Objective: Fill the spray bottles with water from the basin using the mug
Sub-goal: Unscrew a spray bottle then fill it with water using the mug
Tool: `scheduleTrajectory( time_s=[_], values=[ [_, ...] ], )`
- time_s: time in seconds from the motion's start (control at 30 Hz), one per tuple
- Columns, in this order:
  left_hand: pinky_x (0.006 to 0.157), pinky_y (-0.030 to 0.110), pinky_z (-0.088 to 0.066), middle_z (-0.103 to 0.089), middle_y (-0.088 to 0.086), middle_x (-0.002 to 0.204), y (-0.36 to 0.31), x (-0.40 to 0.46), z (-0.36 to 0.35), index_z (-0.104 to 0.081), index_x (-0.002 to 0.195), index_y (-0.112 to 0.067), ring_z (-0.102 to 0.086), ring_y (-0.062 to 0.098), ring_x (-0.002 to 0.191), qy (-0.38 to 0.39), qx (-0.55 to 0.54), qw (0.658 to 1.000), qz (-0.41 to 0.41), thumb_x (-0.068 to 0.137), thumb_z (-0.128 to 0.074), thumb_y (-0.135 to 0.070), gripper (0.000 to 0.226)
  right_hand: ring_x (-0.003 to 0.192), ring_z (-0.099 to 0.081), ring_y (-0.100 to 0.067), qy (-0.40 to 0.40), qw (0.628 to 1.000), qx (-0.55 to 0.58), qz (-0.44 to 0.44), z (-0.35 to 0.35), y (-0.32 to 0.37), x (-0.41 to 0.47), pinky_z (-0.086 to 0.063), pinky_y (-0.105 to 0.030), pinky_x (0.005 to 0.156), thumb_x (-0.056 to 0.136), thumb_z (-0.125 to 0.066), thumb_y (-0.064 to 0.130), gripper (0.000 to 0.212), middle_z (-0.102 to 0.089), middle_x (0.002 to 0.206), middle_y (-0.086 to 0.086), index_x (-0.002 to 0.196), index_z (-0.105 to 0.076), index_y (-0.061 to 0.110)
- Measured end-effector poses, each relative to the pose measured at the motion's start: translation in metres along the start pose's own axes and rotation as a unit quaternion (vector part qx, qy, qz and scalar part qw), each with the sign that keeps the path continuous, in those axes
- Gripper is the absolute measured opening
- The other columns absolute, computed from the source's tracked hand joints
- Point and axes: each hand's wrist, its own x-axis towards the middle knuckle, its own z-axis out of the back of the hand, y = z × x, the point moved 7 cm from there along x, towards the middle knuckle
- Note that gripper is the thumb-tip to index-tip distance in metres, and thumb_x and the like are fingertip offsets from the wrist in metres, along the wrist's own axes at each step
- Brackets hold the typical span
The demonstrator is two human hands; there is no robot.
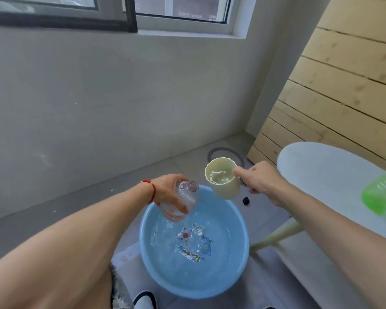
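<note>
L hand point(165, 192) grips a clear ribbed bottle point(183, 202) round its body, fingers point(182, 208) curled across the front, thumb side hidden behind; bottle is tilted, open neck pointing up and to the right, cap off, held over the far-left rim of the blue basin point(241, 259); red cord bracelet point(151, 188) on that wrist. R hand point(257, 180) holds a cream mug point(223, 178) by its handle, fingers wrapped at the handle side, thumb lying on the rim; mug sits roughly upright w/ water inside, held above the basin's far edge, just right of the bottle neck, not touching it. Basin rests on the floor, holds water w/ cartoon stickers on its bottom. White round desk point(325, 175) to the right; blurred green plastic item point(381, 195) at its right edge, can't tell what it is. Small dark object point(245, 200) on the floor beyond the basin. Slipper toe point(144, 299) at the bottom edge.
</note>
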Motion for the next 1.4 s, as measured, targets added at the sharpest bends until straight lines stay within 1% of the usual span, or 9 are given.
scheduleTrajectory(
  time_s=[0.1, 0.2, 0.27, 0.4, 0.57, 0.73, 0.9, 1.23, 1.4],
  values=[
    [0.069, 0.045, -0.065, -0.056, -0.01, 0.124, -0.004, 0.001, -0.002, -0.051, 0.138, -0.039, -0.062, 0.019, 0.11, 0.005, -0.021, 1.0, -0.002, 0.057, -0.098, -0.036, 0.094, 0.059, -0.033, -0.021, -0.035, 0.999, -0.023, 0.03, 0.001, 0.007, -0.008, -0.028, -0.032, 0.056, 0.072, -0.066, 0.052, 0.057, -0.022, 0.049, 0.004, 0.048, -0.023, 0.023],
    [0.068, 0.045, -0.065, -0.056, -0.008, 0.125, -0.005, 0.001, -0.005, -0.052, 0.138, -0.038, -0.063, 0.021, 0.11, 0.014, -0.039, 0.999, 0.002, 0.058, -0.098, -0.033, 0.093, 0.055, -0.021, -0.02, -0.065, 0.995, -0.049, 0.063, -0.002, 0.015, -0.014, -0.018, -0.026, 0.047, 0.076, -0.067, 0.047, 0.055, -0.019, 0.048, 0.006, 0.052, -0.025, 0.021],
    [0.069, 0.046, -0.065, -0.056, -0.008, 0.125, -0.005, 0.001, -0.007, -0.053, 0.137, -0.037, -0.063, 0.021, 0.11, 0.016, -0.046, 0.999, 0.001, 0.058, -0.098, -0.032, 0.092, 0.054, -0.016, -0.018, -0.079, 0.991, -0.067, 0.081, -0.002, 0.022, -0.016, -0.014, -0.029, 0.047, 0.078, -0.068, 0.045, 0.054, -0.019, 0.051, 0.003, 0.056, -0.027, 0.019],
    [0.069, 0.047, -0.065, -0.057, -0.007, 0.125, -0.005, 0.003, -0.009, -0.053, 0.137, -0.037, -0.063, 0.022, 0.11, 0.019, -0.049, 0.999, -0.001, 0.058, -0.098, -0.031, 0.091, 0.054, -0.019, -0.02, -0.098, 0.983, -0.113, 0.108, -0.004, 0.03, -0.018, -0.017, -0.033, 0.051, 0.079, -0.069, 0.045, 0.055, -0.023, 0.054, -0.002, 0.053, -0.029, 0.018],
    [0.068, 0.047, -0.065, -0.056, -0.008, 0.125, -0.005, 0.005, -0.012, -0.053, 0.136, -0.041, -0.062, 0.023, 0.111, 0.027, -0.054, 0.998, -0.002, 0.058, -0.098, -0.034, 0.09, 0.054, -0.018, -0.019, -0.123, 0.971, -0.153, 0.138, -0.003, 0.04, -0.026, -0.014, -0.031, 0.047, 0.078, -0.068, 0.039, 0.053, -0.02, 0.053, -0.001, 0.052, -0.027, 0.017],
    [0.068, 0.047, -0.065, -0.056, -0.008, 0.124, -0.007, 0.006, -0.013, -0.053, 0.135, -0.04, -0.062, 0.023, 0.111, 0.029, -0.053, 0.998, -0.003, 0.058, -0.098, -0.033, 0.089, 0.054, -0.021, -0.021, -0.137, 0.963, -0.173, 0.157, -0.001, 0.046, -0.03, -0.017, -0.032, 0.046, 0.081, -0.067, 0.035, 0.052, -0.024, 0.057, -0.007, 0.052, -0.029, 0.014],
    [0.065, 0.048, -0.065, -0.057, -0.005, 0.124, -0.004, 0.006, -0.013, -0.054, 0.134, -0.038, -0.063, 0.023, 0.11, 0.025, -0.055, 0.998, -0.004, 0.055, -0.099, -0.034, 0.091, 0.052, -0.023, -0.022, -0.144, 0.958, -0.187, 0.162, 0.0, 0.048, -0.031, -0.018, -0.033, 0.045, 0.082, -0.066, 0.036, 0.054, -0.024, 0.053, -0.005, 0.05, -0.029, 0.014],
    [0.066, 0.047, -0.065, -0.055, -0.007, 0.127, -0.001, 0.006, -0.011, -0.052, 0.139, -0.037, -0.061, 0.022, 0.113, 0.028, -0.046, 0.999, -0.002, 0.058, -0.099, -0.033, 0.093, 0.052, -0.024, -0.024, -0.166, 0.943, -0.211, 0.196, -0.001, 0.053, -0.031, -0.019, -0.035, 0.045, 0.085, -0.066, 0.038, 0.058, -0.021, 0.05, -0.005, 0.048, -0.03, 0.011],
    [0.066, 0.047, -0.065, -0.055, -0.007, 0.127, 0.0, 0.005, -0.012, -0.053, 0.137, -0.038, -0.061, 0.023, 0.113, 0.037, -0.042, 0.998, 0.002, 0.058, -0.099, -0.035, 0.091, 0.053, -0.029, -0.026, -0.184, 0.932, -0.222, 0.222, 0.0, 0.054, -0.028, -0.027, -0.034, 0.047, 0.085, -0.066, 0.041, 0.058, -0.026, 0.05, -0.009, 0.048, -0.035, 0.008]
  ],
)
